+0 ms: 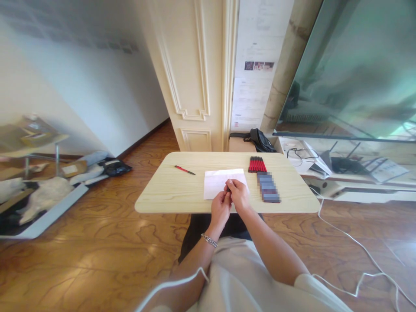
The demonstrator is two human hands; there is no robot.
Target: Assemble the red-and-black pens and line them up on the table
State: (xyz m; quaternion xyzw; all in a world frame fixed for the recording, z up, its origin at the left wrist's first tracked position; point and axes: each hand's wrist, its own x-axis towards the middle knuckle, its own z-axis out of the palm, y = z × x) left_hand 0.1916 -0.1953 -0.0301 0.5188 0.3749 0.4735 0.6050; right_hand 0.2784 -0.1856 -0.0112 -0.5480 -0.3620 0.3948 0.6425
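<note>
My left hand (221, 209) and my right hand (238, 195) meet over the front part of a white paper sheet (212, 184). Both have their fingers closed together, and a small dark piece (229, 189) shows between them; the fingers hide most of it, so its kind is not clear. A red pen with black ends (185, 170) lies alone on the table, left of the paper. Several red and black pens (257, 164) lie side by side in a row at the back right. In front of that row is a blurred-out dark rectangular thing (269, 187).
The light wooden table (162, 190) has rounded corners. Beyond it stand a black bag (260, 139) and a white box with cables (300, 156). A white cord (351, 238) runs over the floor at right. At left, an open carton (48, 212) holds packing material.
</note>
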